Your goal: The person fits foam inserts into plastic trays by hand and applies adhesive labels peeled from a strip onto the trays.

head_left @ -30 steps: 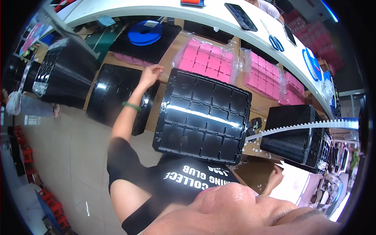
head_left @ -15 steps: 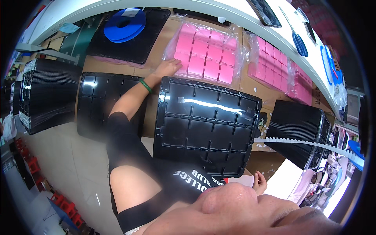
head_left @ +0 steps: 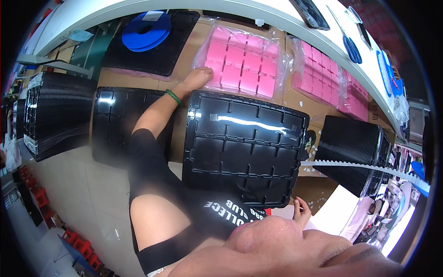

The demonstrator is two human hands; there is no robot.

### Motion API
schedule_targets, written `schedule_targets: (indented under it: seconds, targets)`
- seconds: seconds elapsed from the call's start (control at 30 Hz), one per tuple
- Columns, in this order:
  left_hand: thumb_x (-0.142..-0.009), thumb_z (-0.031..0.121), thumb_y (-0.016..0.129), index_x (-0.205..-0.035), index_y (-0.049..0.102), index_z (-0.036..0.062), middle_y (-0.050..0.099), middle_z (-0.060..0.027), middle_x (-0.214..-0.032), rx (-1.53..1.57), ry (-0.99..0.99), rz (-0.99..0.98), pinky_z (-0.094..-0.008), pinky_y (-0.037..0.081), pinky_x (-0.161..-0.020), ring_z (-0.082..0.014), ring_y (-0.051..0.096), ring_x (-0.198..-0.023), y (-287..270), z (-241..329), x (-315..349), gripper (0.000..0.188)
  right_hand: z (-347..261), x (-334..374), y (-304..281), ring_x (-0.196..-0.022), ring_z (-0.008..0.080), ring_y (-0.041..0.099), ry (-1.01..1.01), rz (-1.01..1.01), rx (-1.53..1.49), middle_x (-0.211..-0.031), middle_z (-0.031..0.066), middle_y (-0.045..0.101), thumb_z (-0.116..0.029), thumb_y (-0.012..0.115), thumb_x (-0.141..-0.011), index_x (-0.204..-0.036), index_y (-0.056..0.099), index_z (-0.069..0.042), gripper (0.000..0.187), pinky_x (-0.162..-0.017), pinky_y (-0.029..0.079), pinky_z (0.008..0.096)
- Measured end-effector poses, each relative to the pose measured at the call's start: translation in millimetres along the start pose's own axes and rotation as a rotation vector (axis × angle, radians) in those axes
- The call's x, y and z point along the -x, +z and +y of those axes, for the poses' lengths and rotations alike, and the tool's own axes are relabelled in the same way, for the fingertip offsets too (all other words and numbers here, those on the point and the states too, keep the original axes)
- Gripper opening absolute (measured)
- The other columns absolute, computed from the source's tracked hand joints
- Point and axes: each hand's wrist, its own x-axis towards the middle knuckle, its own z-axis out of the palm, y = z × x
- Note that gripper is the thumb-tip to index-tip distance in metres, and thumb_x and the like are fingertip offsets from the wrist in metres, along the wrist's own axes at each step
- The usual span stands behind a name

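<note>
My left hand (head_left: 199, 78), with a green bangle on the wrist, reaches forward to the left edge of the pink foam blocks (head_left: 242, 62). Its fingers are curled together against that edge; whatever may be between them is hidden. Those blocks sit in rows inside an opened clear plastic bag. In front of me lies a glossy black plastic tray (head_left: 240, 154) with divided compartments. My right hand (head_left: 302, 212) shows only partly, just off the tray's near right corner. Its fingers are loosely bent and apart, and I see nothing held in them.
Stacked black trays stand at left (head_left: 60, 115) and right (head_left: 350, 154). A blue reel (head_left: 146, 30) rests on a black tray at the back left. A notched white strip (head_left: 360, 164) runs in from the right. Above, a white shelf (head_left: 277, 16) carries scissors (head_left: 348, 44) and a phone (head_left: 310, 13).
My left hand stays at the foam's edge, almost unmoved. My right hand has shifted slightly up and to the left by the tray corner.
</note>
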Motion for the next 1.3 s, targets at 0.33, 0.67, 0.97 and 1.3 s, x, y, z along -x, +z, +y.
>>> schedule_targets:
  seconds: [0.33, 0.67, 0.97, 1.3]
  targets:
    - [-0.088, 0.017, 0.053, -0.090, 0.060, 0.0040, 0.065, -0.0177, -0.091, 0.229, -0.202, 0.140, -0.0461, 0.050, -0.074, -0.0366, 0.063, -0.088, -48, -1, -43, 0.015, 10, 7, 0, -0.078, 0.0134, 0.061, 0.073, -0.020, -0.121, -0.091, 0.0088, 0.070, -0.020, 0.064, -0.090, -0.105, 0.070, -0.002, 0.024, -0.068, 0.046, 0.0271]
    - [-0.086, 0.017, 0.061, -0.106, 0.056, 0.0040, 0.066, -0.0180, -0.094, 0.147, 0.010, 0.234, -0.0441, 0.051, -0.077, -0.0373, 0.062, -0.090, -122, 37, -114, 0.024, -184, -110, -3, -0.097, 0.0148, 0.062, -0.627, 0.043, -0.422, -0.109, 0.0102, 0.066, -0.012, 0.066, -0.088, -0.112, 0.065, 0.000, 0.027, -0.085, 0.047, 0.0255]
    - [-0.079, 0.015, 0.065, -0.093, 0.065, 0.0067, 0.065, -0.0135, -0.085, -0.111, 0.061, 0.338, -0.0444, 0.053, -0.069, -0.0347, 0.064, -0.083, -194, 157, -159, 0.016, -320, -200, 135, -0.113, 0.0388, 0.055, -0.875, 0.240, -0.105, -0.117, 0.0272, 0.059, -0.050, 0.077, -0.067, -0.126, 0.051, 0.007, 0.086, -0.098, 0.043, 0.0443]
    - [-0.093, 0.011, 0.058, -0.105, 0.062, -0.0020, 0.065, -0.0003, -0.094, -0.185, 0.186, 0.535, -0.0204, 0.048, -0.069, -0.0046, 0.059, -0.078, -275, 217, -82, 0.018, -284, -228, 82, -0.094, 0.0323, 0.065, -0.680, 0.447, -0.428, -0.095, 0.0126, 0.070, -0.019, 0.067, -0.077, -0.106, 0.070, -0.015, 0.030, -0.083, 0.050, 0.0400]
